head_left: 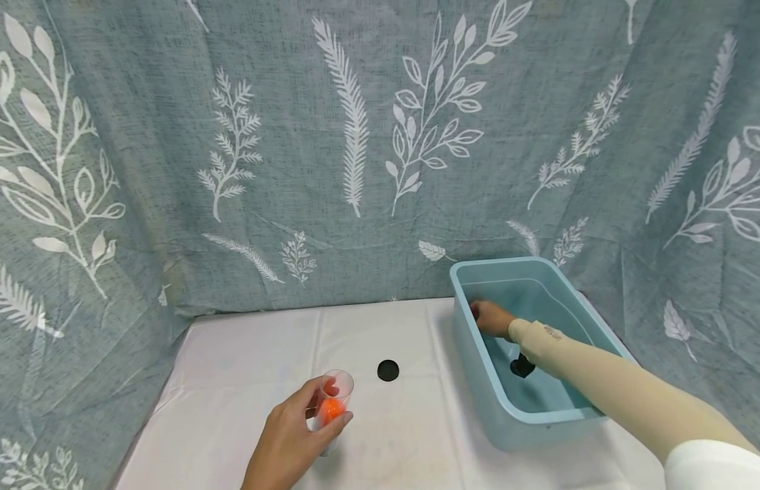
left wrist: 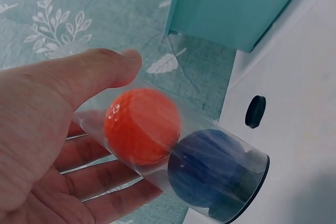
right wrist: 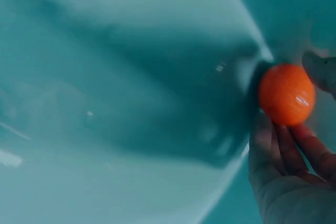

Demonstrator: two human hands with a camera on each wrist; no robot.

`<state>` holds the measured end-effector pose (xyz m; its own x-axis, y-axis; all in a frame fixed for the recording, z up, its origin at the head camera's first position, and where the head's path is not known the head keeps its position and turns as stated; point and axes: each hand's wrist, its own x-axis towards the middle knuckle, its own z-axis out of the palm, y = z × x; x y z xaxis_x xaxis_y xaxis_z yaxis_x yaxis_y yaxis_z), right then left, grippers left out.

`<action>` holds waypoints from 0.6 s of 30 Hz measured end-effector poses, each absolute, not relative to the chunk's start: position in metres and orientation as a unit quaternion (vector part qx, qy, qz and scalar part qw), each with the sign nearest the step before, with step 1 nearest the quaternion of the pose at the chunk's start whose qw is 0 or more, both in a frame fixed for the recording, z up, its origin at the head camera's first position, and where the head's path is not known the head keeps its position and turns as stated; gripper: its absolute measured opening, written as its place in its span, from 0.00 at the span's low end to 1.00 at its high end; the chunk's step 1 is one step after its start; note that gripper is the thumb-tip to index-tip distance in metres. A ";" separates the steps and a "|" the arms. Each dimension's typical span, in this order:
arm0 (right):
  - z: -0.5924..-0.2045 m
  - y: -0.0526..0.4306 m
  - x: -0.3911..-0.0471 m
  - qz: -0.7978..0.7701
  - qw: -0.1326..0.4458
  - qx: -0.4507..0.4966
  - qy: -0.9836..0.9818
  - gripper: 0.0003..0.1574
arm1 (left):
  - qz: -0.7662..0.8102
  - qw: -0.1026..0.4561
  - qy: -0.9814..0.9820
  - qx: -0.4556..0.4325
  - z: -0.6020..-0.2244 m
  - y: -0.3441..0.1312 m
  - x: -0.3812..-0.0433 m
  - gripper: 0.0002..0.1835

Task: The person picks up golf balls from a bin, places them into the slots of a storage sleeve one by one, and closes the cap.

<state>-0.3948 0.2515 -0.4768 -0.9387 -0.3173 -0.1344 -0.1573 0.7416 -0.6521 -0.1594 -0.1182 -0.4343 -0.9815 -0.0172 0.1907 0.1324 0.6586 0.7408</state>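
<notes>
My left hand [head_left: 290,429] grips a clear tube [left wrist: 210,129] over the white table, its thumb on one side and its fingers round the other. Inside the tube, an orange dimpled golf ball [left wrist: 142,126] sits against a dark blue ball [left wrist: 206,167] at the dark-rimmed end. Down inside the light blue bin [head_left: 507,406], my right hand [head_left: 493,318] is close to the left wall. In the right wrist view it holds another orange ball [right wrist: 286,94] between thumb and fingers, where the bin's floor meets its wall. The head view hides that ball.
A small black disc [head_left: 388,370] lies on the white-covered table [head_left: 386,435] between the tube and the bin. Grey-green leaf-patterned cloth [head_left: 367,150] hangs behind and at both sides. The bin's tall walls surround my right hand.
</notes>
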 end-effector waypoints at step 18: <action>-0.463 0.250 -0.389 -0.299 0.118 -0.126 0.938 0.14 | -0.412 0.101 -0.905 -0.046 -0.440 -0.123 -0.161 0.26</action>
